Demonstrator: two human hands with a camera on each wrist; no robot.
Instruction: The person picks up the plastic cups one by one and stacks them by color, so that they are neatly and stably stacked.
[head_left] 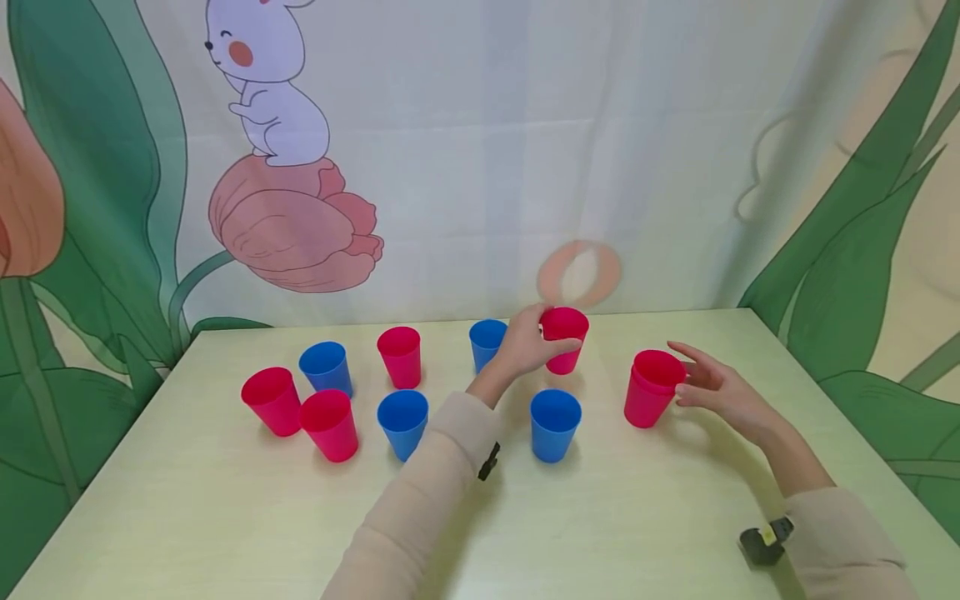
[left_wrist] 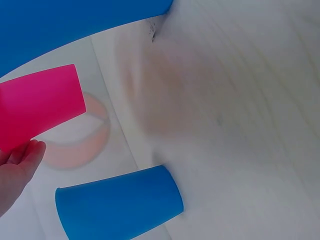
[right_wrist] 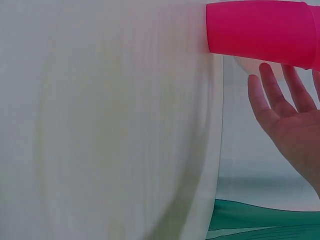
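My left hand grips a pink-red cup at the back of the table, thumb and fingers on either side of it. In the left wrist view that cup is held up off the tabletop. Just left of the hand is a blue cup, partly covered by it. On the right, two nested pink-red cups stand upright on the table, one rim just above the other. Beside them my right hand has its fingers spread and extended, thumb near the upper rim; in the right wrist view the fingers are uncurled.
In front of my left hand stands a blue cup. Further left are pink-red cups and blue cups, all upright, with one blue cup near my left sleeve. A printed curtain hangs along the table's back edge.
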